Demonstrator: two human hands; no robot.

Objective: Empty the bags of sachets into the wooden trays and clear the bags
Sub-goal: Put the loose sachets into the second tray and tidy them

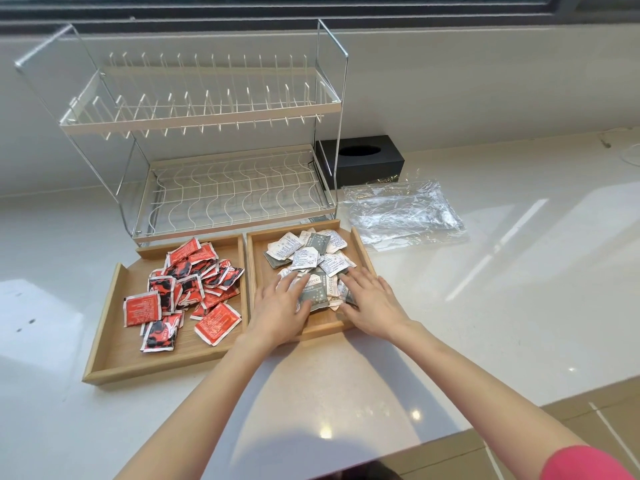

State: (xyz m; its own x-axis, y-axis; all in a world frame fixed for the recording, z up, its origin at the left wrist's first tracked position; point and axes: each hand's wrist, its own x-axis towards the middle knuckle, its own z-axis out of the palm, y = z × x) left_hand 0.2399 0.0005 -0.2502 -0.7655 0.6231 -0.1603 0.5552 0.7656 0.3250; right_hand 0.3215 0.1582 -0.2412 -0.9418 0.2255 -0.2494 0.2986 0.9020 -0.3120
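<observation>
Head view: both my left hand and right hand lie flat, fingers straight, on the grey-and-white sachets in the right tray. I should spread them gently, keeping them inside the rim; empty bags wait far right.

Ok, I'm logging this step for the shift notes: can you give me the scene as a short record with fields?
left tray: red sachets, loose pile
right tray: white and grey sachets
left hand: fingers spread, flat on the white and grey pile
right hand: fingers spread, flat on the same pile
empty bags: clear plastic, on the counter right of the trays
behind trays: dish rack, black tissue box
</observation>
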